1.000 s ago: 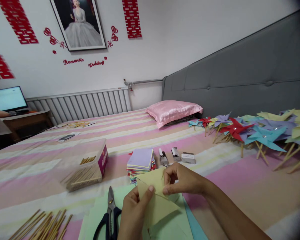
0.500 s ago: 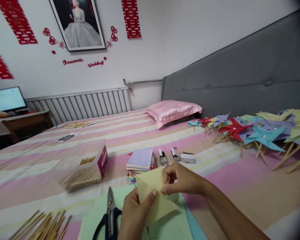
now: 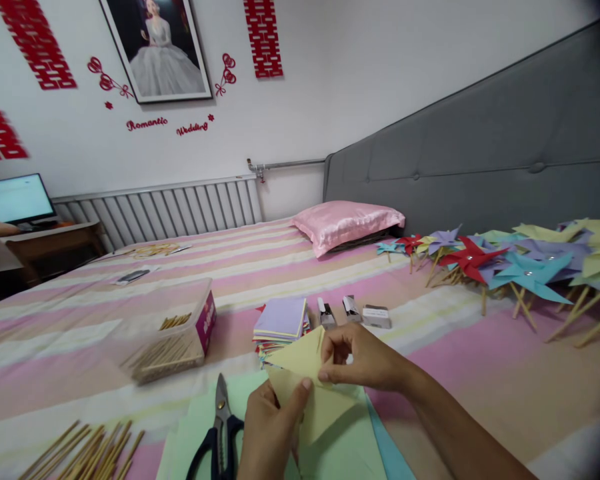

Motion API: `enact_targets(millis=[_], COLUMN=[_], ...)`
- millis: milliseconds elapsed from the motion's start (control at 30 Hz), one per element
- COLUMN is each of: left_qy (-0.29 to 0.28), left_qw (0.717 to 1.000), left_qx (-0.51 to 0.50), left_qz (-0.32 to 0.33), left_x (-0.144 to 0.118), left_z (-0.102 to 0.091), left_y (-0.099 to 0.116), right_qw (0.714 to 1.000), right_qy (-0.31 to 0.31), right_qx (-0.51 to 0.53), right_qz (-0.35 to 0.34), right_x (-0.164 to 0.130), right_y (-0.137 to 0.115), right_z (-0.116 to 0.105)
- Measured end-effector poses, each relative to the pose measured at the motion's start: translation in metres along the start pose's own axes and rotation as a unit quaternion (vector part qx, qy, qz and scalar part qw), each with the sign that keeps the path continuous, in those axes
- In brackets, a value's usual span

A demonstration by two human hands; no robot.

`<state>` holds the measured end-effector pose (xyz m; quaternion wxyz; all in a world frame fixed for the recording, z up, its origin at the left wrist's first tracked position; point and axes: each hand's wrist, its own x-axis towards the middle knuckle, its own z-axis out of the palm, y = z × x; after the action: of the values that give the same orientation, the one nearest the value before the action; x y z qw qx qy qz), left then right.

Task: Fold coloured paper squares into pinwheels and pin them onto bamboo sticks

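Observation:
Between my hands is a pale yellow paper square (image 3: 325, 413) with slits cut in from its corners. My left hand (image 3: 275, 420) grips its left side, the thumb pressed flat on top. The fingers of my right hand (image 3: 350, 353) pinch the upper right part of the paper, near one cut flap. Beneath lie green paper sheets (image 3: 343, 453), with a blue sheet (image 3: 387, 447) showing at their right edge. Dark-handled scissors (image 3: 221, 427) rest on the green sheets, left of my left hand. A stack of coloured paper squares (image 3: 280, 320) stands just beyond the yellow paper.
A clear plastic box of sticks (image 3: 175, 340) stands at left, loose wooden sticks (image 3: 90, 450) nearer. Small boxes (image 3: 350, 309) sit past my right hand. Finished paper pinwheels (image 3: 525, 267) crowd the right side. A pink pillow (image 3: 347, 223) lies by the grey headboard (image 3: 470, 147).
The yellow paper has shifted and turned slightly, and the slit at its left corner now gapes wider. Both hands keep their hold with small movements.

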<state>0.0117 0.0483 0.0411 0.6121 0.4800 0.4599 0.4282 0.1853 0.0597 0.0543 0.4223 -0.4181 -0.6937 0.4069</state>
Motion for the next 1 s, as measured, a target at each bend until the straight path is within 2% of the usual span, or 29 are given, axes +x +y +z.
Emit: enact_targets(millis=[133,367,800,1000], left_qy=[0.015,0.015,0.035,0.047], left_qw=[1.0,0.997,0.995,0.993], left_qx=[-0.004,-0.068,-0.09,-0.108], left_qz=[0.018,0.026,0.006,0.004], left_x=[-0.006,-0.01,-0.01,-0.012], left_z=[0.004,0.011,0.012,0.012], left_y=[0.006,0.015,0.016,0.016], right_qw=[1.0,0.998,0.993,0.991], right_qy=[0.022,0.049,0.051,0.008], right_qx=[-0.011,0.008,0.103,0.131], right_qz=[-0.02,-0.048,-0.037,-0.017], right_x=[0.001,0.002,0.002,0.004], right_y=[-0.002,-0.005,-0.007,-0.001], right_z=[0.001,0.005,0.008,0.009])
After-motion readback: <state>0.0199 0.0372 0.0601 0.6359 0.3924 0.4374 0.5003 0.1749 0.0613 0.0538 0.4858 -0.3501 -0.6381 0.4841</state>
